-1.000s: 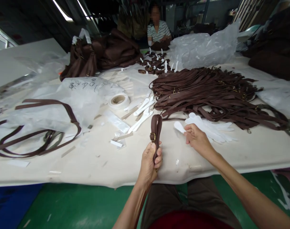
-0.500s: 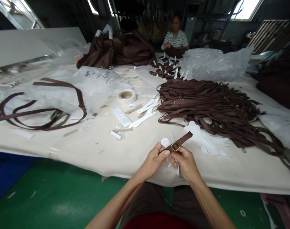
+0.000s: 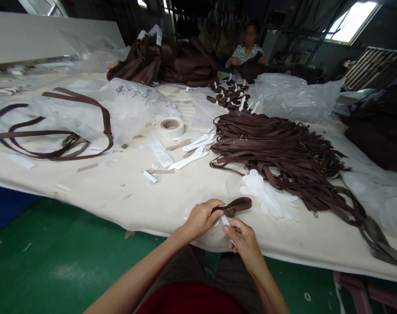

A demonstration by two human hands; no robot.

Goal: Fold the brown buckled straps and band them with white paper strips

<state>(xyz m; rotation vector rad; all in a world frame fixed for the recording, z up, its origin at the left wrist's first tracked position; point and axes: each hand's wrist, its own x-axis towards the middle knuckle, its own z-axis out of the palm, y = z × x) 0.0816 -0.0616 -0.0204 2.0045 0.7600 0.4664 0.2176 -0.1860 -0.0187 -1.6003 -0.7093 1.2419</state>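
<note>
unreadable black handwriting [image 3: 137,93] on plastic bag [image 3: 128,114]

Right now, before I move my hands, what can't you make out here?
All in the head view:
- Folded brown strap: its near end, hidden by the left hand.
- Toothed white strip: its middle, behind the fingers of the right hand.
- Loose brown strap: cut off by the left edge.
- Plastic bag: handwriting too blurred to read.

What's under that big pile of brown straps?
Pale tabletop shows beside the pile of brown straps. White tabs lie by its near edge. Anything underneath is covered, so I can't tell.
</note>
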